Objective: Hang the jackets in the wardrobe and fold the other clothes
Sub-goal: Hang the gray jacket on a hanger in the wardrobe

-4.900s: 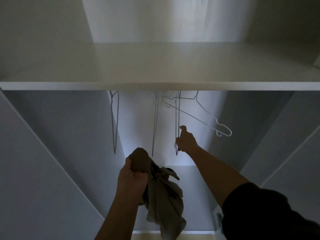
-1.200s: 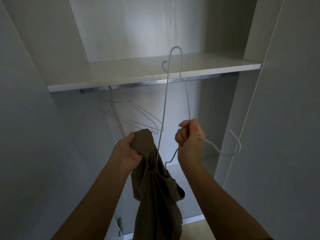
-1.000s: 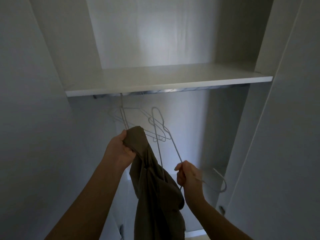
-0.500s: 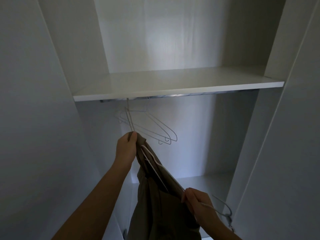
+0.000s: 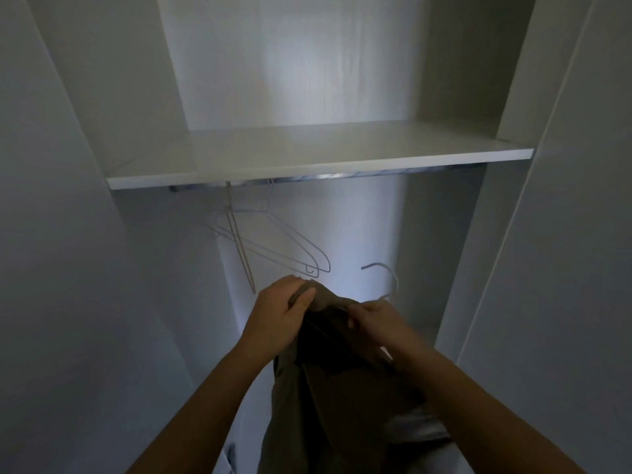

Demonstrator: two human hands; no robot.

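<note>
Head view: right hand [image 5: 378,328] now up beside left hand [image 5: 282,318], both grips tight on jacket [image 5: 342,405].

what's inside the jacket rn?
Only a hanger hook pokes out of the jacket above the right hand. The rest of the hanger is covered by fabric, so its seating can't be seen.

Noted: soft matt olive-brown cloth, creased, in the jacket [image 5: 342,388]. Thin smooth pale wire in the hangers [image 5: 273,248] and the hook [image 5: 386,278]. Smooth, faintly glossy white board in the shelf [image 5: 307,148]; bright polished metal in the rail [image 5: 325,176] beneath.
</note>
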